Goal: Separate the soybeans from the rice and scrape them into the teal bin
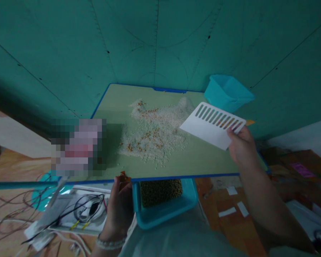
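Note:
My right hand (242, 142) is closed on the edge of a white flat scraper (203, 125) with a row of slots. The scraper is held tilted over the right part of a pale green board (109, 107) with a blue rim. Spread across the board are white grains (160, 125) mixed with yellowish-brown beans (149, 135). At the front edge my left hand (120, 200) is closed around the left side of a blue basin (163, 212); its fingers are partly hidden. Many beans (160, 192) lie in the basin. A small orange-brown piece (124, 175) is by the left fingertips.
A light blue bin (227, 92) stands at the board's back right, against the green wall (155, 43). A pixelated object (80, 146) is at the board's left edge. Cables and a white box (80, 207) lie below left; cardboard (291, 160) is at right.

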A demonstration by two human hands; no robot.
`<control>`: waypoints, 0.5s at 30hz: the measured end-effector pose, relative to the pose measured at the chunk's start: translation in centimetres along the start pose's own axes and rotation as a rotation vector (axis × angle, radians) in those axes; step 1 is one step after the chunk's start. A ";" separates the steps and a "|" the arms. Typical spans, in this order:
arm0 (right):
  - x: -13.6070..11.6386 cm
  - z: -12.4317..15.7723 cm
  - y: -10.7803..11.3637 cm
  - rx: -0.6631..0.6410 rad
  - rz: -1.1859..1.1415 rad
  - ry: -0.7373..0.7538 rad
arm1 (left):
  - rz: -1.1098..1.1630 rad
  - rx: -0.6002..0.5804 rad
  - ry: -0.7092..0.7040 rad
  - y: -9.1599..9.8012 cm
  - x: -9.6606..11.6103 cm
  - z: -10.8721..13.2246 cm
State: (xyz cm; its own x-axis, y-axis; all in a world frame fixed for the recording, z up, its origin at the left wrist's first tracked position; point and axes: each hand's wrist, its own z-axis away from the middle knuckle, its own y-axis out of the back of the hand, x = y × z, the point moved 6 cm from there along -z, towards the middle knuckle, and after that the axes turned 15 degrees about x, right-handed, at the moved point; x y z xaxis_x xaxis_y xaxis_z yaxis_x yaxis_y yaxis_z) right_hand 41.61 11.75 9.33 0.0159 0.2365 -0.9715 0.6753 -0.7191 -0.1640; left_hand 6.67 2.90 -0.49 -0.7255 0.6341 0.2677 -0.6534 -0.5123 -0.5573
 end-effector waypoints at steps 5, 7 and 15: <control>0.4 0.6 -1.2 -0.083 0.081 -0.003 | -0.019 0.120 -0.023 -0.1 0.2 0.3; 0.3 1.3 -1.7 -0.130 0.100 -0.015 | -0.008 0.133 -0.020 -0.3 0.2 0.3; 0.0 1.3 -1.5 -0.065 0.103 -0.002 | 0.042 0.115 0.033 -0.1 0.1 0.4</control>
State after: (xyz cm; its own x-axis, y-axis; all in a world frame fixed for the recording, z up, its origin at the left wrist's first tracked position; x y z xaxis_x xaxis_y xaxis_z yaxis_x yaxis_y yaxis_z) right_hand 39.65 12.01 9.37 0.0861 0.1619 -0.9830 0.7168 -0.6954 -0.0517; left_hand 6.62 2.77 -0.10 -0.7465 0.6285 0.2185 -0.6444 -0.6009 -0.4730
